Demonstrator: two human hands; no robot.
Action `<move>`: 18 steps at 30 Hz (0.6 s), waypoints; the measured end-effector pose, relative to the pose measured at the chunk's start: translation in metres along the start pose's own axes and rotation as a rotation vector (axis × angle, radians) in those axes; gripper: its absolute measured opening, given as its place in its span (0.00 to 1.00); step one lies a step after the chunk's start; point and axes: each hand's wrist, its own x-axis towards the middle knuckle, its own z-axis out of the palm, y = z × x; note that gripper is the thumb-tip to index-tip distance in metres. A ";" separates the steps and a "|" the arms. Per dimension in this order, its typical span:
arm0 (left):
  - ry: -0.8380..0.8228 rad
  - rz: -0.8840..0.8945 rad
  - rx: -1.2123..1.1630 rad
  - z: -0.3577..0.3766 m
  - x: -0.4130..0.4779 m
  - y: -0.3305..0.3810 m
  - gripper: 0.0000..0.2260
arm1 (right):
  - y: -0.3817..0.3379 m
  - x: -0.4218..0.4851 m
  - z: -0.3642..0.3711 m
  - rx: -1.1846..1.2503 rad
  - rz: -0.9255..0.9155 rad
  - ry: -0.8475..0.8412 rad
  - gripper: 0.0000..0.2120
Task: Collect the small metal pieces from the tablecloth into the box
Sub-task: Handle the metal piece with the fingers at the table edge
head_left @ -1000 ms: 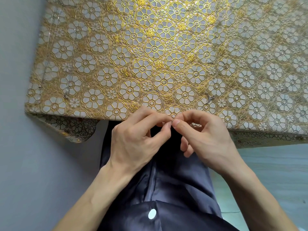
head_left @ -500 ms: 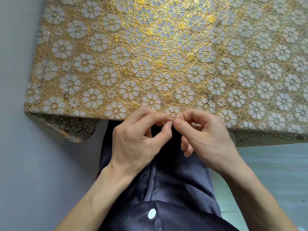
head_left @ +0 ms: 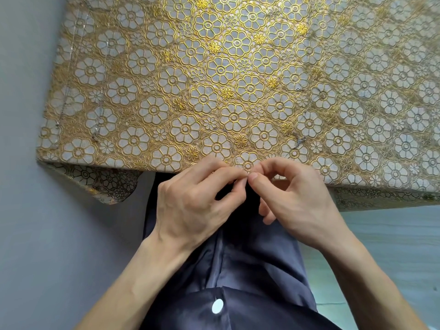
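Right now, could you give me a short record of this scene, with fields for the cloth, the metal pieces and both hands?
surface: gold flower-patterned tablecloth over a table
metal pieces: small silver clasp on thin chain; tiny silver ring-like piece; another small silver piece near the left edge
left hand: fingers curled, tips meeting the other hand's at the near edge
right hand: same pinch; what is held is too small to tell
box: not in view
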 end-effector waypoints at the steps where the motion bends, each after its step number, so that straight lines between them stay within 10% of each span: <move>1: 0.000 -0.019 -0.028 0.000 0.000 0.000 0.01 | 0.000 0.000 0.000 0.014 0.006 -0.010 0.05; 18: 0.001 -0.039 -0.059 0.001 0.001 -0.001 0.02 | 0.003 0.001 -0.003 0.079 0.047 -0.063 0.06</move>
